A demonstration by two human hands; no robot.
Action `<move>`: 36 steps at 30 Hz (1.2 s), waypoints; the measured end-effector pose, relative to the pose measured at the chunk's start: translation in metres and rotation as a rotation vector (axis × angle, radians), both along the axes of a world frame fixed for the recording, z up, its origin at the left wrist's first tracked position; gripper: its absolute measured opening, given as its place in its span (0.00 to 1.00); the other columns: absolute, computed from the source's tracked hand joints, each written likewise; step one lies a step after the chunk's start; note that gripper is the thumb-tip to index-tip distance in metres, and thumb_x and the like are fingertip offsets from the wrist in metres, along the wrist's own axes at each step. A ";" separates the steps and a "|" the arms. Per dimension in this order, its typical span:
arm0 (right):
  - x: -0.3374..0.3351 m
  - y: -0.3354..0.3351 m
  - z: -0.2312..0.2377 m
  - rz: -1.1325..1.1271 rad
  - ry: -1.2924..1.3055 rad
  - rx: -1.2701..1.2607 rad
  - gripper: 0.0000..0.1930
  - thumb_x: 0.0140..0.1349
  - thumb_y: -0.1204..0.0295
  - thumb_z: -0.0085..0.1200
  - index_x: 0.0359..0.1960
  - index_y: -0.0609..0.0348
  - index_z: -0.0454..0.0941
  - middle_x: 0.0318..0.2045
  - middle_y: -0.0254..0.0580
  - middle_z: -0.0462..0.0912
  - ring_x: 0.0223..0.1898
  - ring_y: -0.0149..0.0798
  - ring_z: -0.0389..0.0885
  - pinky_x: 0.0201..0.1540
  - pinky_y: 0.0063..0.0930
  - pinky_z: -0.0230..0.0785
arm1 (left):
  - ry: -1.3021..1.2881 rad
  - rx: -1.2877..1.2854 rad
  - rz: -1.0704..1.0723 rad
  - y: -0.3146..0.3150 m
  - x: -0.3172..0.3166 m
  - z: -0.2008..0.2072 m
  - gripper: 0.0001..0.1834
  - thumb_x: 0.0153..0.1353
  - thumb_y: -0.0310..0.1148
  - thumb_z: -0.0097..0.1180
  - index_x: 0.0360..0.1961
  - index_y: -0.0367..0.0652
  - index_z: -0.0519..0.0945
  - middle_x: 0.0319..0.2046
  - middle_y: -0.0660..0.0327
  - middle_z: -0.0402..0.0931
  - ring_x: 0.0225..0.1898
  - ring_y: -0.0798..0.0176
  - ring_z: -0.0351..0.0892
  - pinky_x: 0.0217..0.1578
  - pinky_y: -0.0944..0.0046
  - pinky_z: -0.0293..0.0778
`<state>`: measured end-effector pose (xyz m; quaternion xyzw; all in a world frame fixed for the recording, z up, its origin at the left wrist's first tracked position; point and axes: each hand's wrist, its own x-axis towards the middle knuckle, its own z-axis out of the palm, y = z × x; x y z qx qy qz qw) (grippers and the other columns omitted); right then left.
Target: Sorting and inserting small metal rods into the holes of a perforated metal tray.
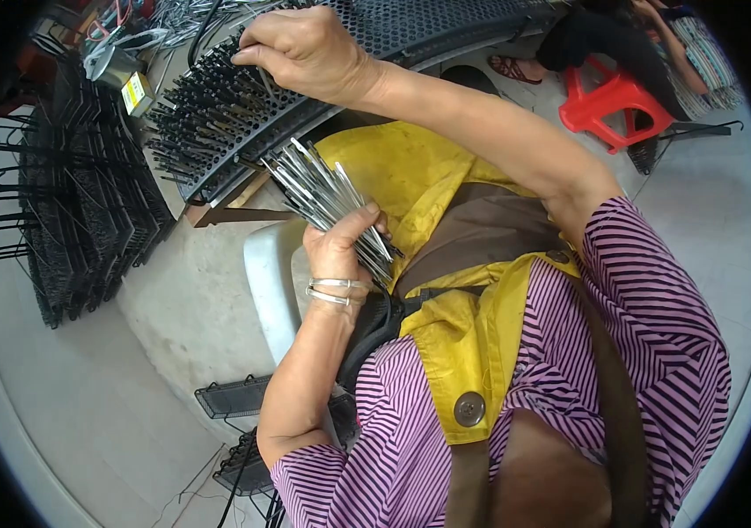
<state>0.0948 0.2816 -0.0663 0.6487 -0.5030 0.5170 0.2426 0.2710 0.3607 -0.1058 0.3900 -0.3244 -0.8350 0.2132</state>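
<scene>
My left hand [340, 242] is wrapped round a thick bundle of thin silvery metal rods [318, 189], its thumb across them. The bundle slants over my yellow apron [384, 145], with the rods' far ends fanned out. Farther off, my right hand [305, 53] is pinched above a black perforated rack [283, 128]. A thin metal rod [267, 84] shows just below its fingertips; its lower end is lost among the others. Many dark-ended rods [204, 114] stand upright in the rack's holes, close together.
Black wire-mesh racks with hooks [85, 202] hang in a stack at the left. A yellow-and-white box [136, 94] and a metal can [114, 66] stand by the rack. A red stool [613, 106] and another person [648, 53] are at the far right.
</scene>
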 end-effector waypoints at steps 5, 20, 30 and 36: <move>0.003 0.004 0.006 -0.006 0.017 -0.100 0.09 0.46 0.75 0.56 0.16 0.60 0.68 0.15 0.39 0.72 0.20 0.40 0.76 0.23 0.27 0.70 | -0.004 0.013 0.006 0.001 0.000 0.001 0.07 0.41 0.19 0.55 0.25 0.33 0.73 0.18 0.57 0.72 0.18 0.63 0.72 0.20 0.67 0.70; 0.016 0.040 -0.016 -0.027 -0.122 0.568 0.10 0.52 0.71 0.54 0.28 0.68 0.75 0.18 0.48 0.77 0.16 0.42 0.76 0.20 0.29 0.70 | 0.058 0.008 -0.015 -0.001 -0.002 0.000 0.08 0.41 0.19 0.56 0.26 0.33 0.72 0.19 0.57 0.72 0.19 0.63 0.72 0.21 0.66 0.70; 0.002 0.084 -0.003 0.369 -0.987 0.953 0.06 0.55 0.76 0.49 0.28 0.68 0.74 0.17 0.38 0.76 0.15 0.24 0.73 0.15 0.16 0.66 | 0.140 -0.017 -0.084 -0.002 -0.003 -0.003 0.10 0.40 0.17 0.56 0.28 0.30 0.72 0.20 0.56 0.72 0.19 0.62 0.71 0.22 0.66 0.70; -0.014 0.061 0.005 0.172 -0.925 0.514 0.05 0.57 0.75 0.48 0.28 0.65 0.74 0.18 0.37 0.76 0.18 0.25 0.75 0.18 0.15 0.68 | 0.077 -0.024 -0.062 -0.003 -0.002 -0.006 0.09 0.39 0.16 0.55 0.26 0.33 0.73 0.19 0.58 0.72 0.18 0.63 0.71 0.22 0.66 0.69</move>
